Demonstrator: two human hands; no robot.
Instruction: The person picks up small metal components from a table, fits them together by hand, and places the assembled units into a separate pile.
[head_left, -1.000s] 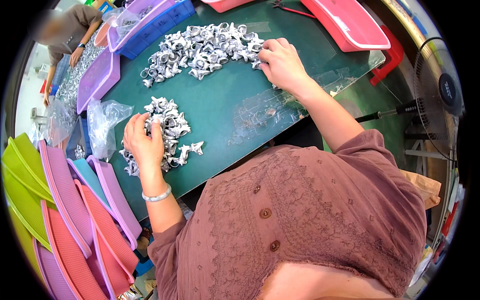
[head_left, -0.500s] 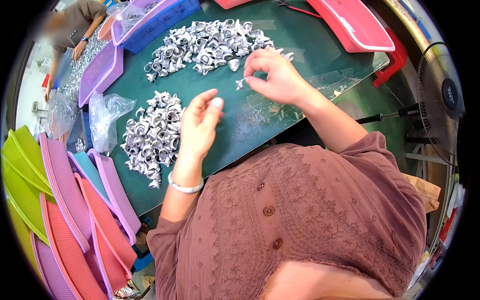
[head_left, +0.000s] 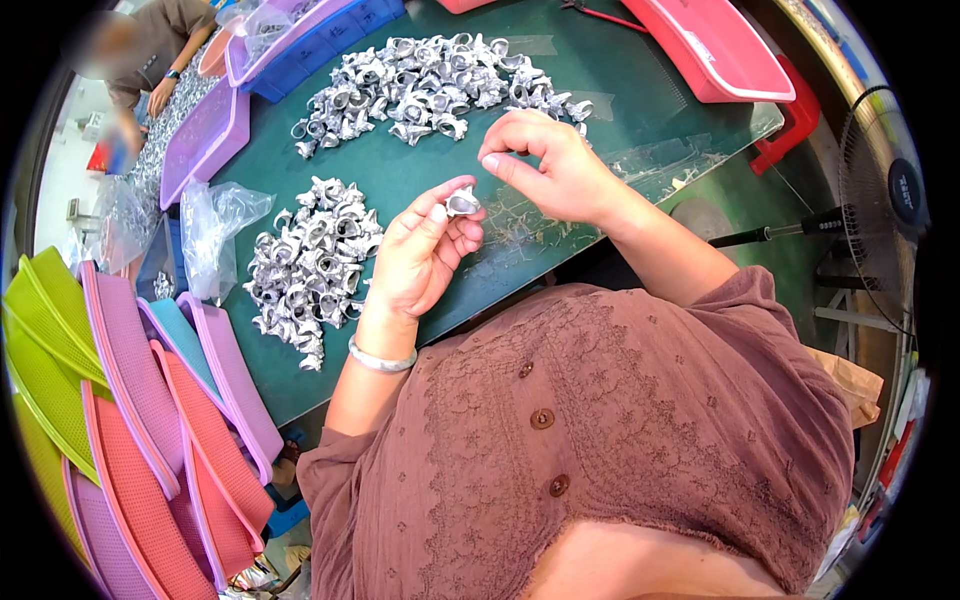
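My left hand (head_left: 425, 245) pinches one silver-grey metal ring (head_left: 463, 202) between thumb and forefinger, its other fingers loosely curled. Just right of it, my right hand (head_left: 545, 165) hovers over the table with thumb and forefinger together. Whether anything small sits in that pinch is hidden. A heap of similar rings (head_left: 310, 265) lies left of my left wrist. Farther off, a wider heap of rings (head_left: 410, 85) spreads across the green table (head_left: 420, 165), its right end partly behind my right hand.
Purple (head_left: 205, 145) and blue baskets (head_left: 330, 45) line the far left edge, beside a clear plastic bag (head_left: 215, 235). Stacked coloured baskets (head_left: 130, 390) stand at left. A red tray (head_left: 715, 60) sits far right, near a fan (head_left: 880, 190). Another person (head_left: 165, 60) works at far left.
My left hand has moved right and up, turned palm upward, and now holds a ring. The small silver piece at my right fingertips no longer shows there.
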